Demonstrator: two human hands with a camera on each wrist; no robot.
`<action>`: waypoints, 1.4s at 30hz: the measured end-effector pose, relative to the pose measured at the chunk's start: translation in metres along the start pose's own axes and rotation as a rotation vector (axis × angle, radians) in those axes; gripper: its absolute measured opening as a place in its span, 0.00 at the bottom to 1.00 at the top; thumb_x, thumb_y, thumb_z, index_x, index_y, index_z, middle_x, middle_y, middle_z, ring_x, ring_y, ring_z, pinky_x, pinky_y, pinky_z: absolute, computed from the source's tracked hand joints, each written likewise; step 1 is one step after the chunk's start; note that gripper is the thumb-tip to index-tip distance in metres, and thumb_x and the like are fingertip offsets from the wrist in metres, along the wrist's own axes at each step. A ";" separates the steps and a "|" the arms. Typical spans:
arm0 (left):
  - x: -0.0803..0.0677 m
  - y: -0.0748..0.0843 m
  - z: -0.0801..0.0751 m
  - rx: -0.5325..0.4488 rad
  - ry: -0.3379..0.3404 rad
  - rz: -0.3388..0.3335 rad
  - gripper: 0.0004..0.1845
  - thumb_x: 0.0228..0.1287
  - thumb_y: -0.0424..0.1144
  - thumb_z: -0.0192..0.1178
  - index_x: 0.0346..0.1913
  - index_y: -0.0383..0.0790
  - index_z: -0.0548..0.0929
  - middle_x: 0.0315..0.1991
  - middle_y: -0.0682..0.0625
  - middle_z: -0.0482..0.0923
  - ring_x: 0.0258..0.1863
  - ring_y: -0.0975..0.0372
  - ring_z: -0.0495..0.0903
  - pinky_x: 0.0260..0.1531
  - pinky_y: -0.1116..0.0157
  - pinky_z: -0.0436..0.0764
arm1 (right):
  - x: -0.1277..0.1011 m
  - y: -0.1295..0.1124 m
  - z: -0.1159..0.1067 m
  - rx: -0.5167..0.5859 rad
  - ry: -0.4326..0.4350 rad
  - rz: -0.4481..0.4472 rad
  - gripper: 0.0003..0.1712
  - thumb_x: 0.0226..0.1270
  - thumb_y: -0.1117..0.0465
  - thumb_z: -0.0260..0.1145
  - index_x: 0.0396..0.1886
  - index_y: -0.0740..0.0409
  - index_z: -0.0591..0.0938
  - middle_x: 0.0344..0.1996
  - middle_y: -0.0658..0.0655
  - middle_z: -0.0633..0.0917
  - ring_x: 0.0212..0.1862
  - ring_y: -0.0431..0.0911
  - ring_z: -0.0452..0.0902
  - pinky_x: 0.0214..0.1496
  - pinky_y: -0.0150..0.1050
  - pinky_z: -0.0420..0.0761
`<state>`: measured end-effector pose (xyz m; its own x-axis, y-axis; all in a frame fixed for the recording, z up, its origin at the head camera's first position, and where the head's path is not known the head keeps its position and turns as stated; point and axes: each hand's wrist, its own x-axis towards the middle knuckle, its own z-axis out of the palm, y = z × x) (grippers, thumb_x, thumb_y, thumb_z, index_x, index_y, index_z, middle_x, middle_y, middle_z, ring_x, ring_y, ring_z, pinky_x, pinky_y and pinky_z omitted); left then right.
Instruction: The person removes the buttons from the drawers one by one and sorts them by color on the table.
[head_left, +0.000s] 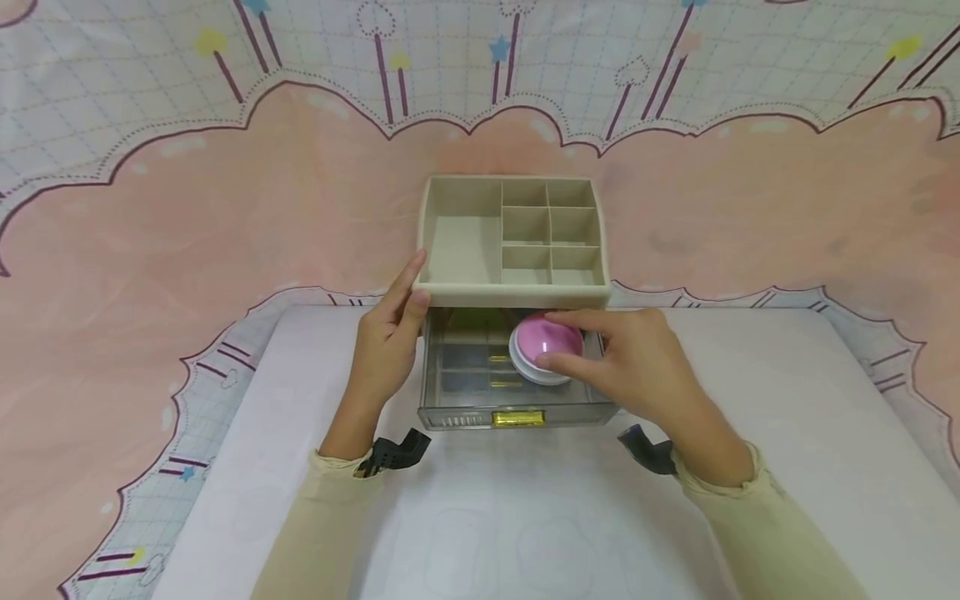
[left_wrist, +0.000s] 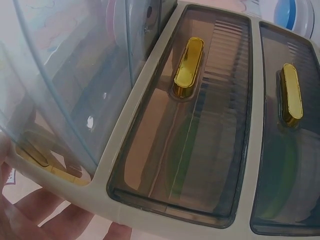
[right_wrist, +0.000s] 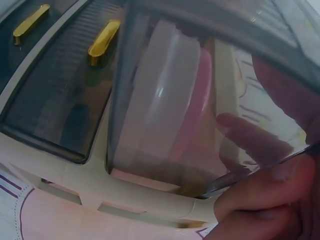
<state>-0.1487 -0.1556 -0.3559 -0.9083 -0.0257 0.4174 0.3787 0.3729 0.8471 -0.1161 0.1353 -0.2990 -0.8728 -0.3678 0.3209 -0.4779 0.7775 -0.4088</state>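
A round white jar with a pink lid (head_left: 550, 340) sits at the right side of a pulled-out clear grey drawer (head_left: 517, 410). My right hand (head_left: 645, 358) grips the jar, thumb and index finger on its lid; some fingers (right_wrist: 260, 185) show beside the drawer's wall in the right wrist view. The drawer belongs to a cream storage box (head_left: 510, 296) with an open compartmented top. My left hand (head_left: 386, 346) rests against the box's left side, index finger straight along it, thumb at the front corner. The palm side is hidden.
Two shut drawers (left_wrist: 175, 150) with gold handles (left_wrist: 190, 62) lie below the pulled-out one, green shapes showing through them. The box stands on a white table (head_left: 480, 517), before a pink-and-white patterned cloth (head_left: 315, 200).
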 end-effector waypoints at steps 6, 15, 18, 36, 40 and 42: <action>0.000 0.000 0.000 -0.002 0.000 0.004 0.26 0.79 0.45 0.55 0.75 0.66 0.70 0.69 0.59 0.73 0.39 0.64 0.74 0.42 0.72 0.73 | 0.003 -0.001 0.003 -0.031 -0.067 0.035 0.30 0.55 0.42 0.81 0.57 0.42 0.88 0.19 0.47 0.80 0.24 0.45 0.67 0.25 0.37 0.65; 0.000 0.000 0.000 -0.006 -0.014 -0.004 0.26 0.79 0.46 0.54 0.75 0.66 0.69 0.70 0.59 0.72 0.39 0.62 0.74 0.41 0.71 0.73 | 0.007 -0.007 0.008 -0.118 -0.203 0.094 0.39 0.52 0.35 0.80 0.65 0.33 0.82 0.46 0.48 0.89 0.44 0.49 0.82 0.40 0.46 0.79; 0.000 0.001 0.000 -0.005 -0.011 -0.004 0.26 0.79 0.45 0.54 0.75 0.66 0.69 0.72 0.61 0.71 0.42 0.62 0.75 0.44 0.72 0.73 | 0.008 -0.009 0.008 -0.145 -0.218 0.086 0.40 0.52 0.36 0.80 0.67 0.31 0.80 0.46 0.47 0.89 0.44 0.49 0.83 0.40 0.48 0.80; 0.000 0.001 -0.001 0.019 -0.024 -0.031 0.25 0.80 0.50 0.52 0.75 0.70 0.67 0.61 0.51 0.77 0.35 0.59 0.73 0.35 0.69 0.73 | 0.007 -0.012 0.004 -0.190 -0.117 0.048 0.42 0.41 0.33 0.84 0.61 0.34 0.85 0.26 0.49 0.89 0.29 0.47 0.77 0.35 0.42 0.70; 0.000 0.001 -0.001 0.013 -0.023 -0.031 0.25 0.80 0.49 0.53 0.75 0.70 0.67 0.58 0.50 0.78 0.35 0.60 0.74 0.34 0.70 0.73 | 0.006 -0.014 -0.002 -0.166 -0.109 0.069 0.41 0.42 0.34 0.84 0.61 0.34 0.86 0.19 0.47 0.85 0.27 0.47 0.74 0.33 0.41 0.67; 0.000 0.001 -0.001 0.011 -0.020 -0.028 0.26 0.80 0.49 0.53 0.75 0.70 0.67 0.60 0.51 0.78 0.35 0.60 0.74 0.35 0.70 0.73 | 0.005 -0.016 -0.004 -0.135 -0.117 0.077 0.41 0.43 0.34 0.84 0.61 0.34 0.85 0.21 0.47 0.86 0.29 0.48 0.74 0.34 0.40 0.67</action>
<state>-0.1481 -0.1564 -0.3549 -0.9219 -0.0171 0.3871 0.3516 0.3829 0.8543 -0.1125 0.1232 -0.2869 -0.9155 -0.3555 0.1885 -0.3988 0.8641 -0.3071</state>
